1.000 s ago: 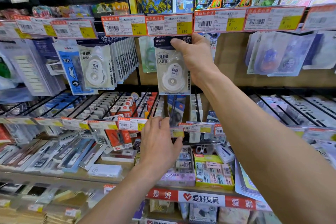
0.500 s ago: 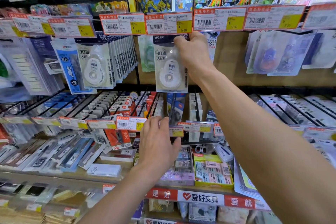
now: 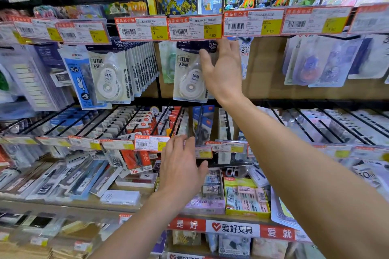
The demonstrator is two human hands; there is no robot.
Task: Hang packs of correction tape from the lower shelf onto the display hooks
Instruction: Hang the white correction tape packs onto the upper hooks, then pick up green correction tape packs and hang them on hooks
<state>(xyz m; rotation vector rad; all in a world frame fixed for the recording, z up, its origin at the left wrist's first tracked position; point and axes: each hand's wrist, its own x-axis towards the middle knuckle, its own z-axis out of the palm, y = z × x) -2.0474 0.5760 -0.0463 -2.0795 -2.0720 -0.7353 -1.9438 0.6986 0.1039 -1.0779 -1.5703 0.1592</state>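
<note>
Our right hand (image 3: 223,71) is spread and loose, its thumb lying over the correction tape pack (image 3: 188,79), which hangs just left of the palm. We cannot see the hook, so a brushing thumb might knock a half-seated pack loose. Our left hand (image 3: 181,166) is flat below, holding nothing.

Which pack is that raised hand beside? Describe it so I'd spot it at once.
Find the row of orange-edged price tags across the upper hooks and stop at the tag marked 5.80. Right beneath it hangs a correction tape pack with a dark top strip and white round dispenser. Its look-alike further left fronts a thick stack; only this one has the right hand at its edge.
</note>
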